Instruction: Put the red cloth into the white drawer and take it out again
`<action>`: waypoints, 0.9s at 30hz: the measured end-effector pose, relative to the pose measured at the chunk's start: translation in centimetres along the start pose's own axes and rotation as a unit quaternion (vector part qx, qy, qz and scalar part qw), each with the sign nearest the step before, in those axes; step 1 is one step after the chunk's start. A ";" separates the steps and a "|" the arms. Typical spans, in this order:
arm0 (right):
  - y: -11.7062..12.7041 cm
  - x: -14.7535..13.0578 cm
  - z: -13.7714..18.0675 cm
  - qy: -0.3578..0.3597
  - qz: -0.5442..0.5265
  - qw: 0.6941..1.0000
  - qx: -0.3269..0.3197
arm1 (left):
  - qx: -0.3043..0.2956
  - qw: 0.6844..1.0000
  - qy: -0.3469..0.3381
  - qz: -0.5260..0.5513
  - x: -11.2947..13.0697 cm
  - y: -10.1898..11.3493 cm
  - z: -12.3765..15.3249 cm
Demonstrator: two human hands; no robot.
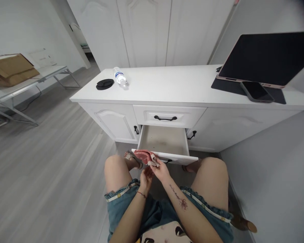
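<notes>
A red cloth [144, 155] with a pale, light-coloured edge drapes over the left end of the front of a pulled-out drawer [164, 138]. My right hand [161, 170] pinches the cloth by its pale end. Just below and to the left is my left hand [147, 176], palm turned up, fingers loosely apart and close to my right hand. Nothing shows in it, though its fingertips are partly hidden. The drawer's pale floor is visible, with a few tiny dark specks on it. Part of the drawer's black handle [168, 161] shows beside my right hand.
Above is a closed drawer [147, 115], with cupboard doors on both sides. The white countertop [164, 84] carries a water bottle [120, 77], a flat black object [105, 84], a laptop [268, 60] and a phone [257, 91]. My knees flank the open drawer. A cardboard box [14, 71] stands on a far-left table.
</notes>
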State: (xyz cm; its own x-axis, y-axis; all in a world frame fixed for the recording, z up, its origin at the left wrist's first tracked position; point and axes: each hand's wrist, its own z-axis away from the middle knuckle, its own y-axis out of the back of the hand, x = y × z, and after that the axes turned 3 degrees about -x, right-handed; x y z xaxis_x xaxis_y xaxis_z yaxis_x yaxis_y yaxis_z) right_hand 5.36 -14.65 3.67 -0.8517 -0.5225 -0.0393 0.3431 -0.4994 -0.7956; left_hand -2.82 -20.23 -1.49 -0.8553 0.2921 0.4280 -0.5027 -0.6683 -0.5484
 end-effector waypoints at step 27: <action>6.7 -11.6 6.6 0.098 -0.034 0.991 0.080 | -0.053 0.984 0.063 -0.160 0.8 -5.4 -3.2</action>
State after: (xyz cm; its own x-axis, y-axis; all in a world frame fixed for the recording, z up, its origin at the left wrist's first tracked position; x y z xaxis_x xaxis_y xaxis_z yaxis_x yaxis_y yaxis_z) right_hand 20.14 -16.57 2.80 -0.9302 -0.3471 -0.1192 0.3277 -0.6396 -0.6954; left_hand -1.24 -14.21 -0.51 -0.6560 0.5630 0.5027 -0.7537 -0.4543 -0.4749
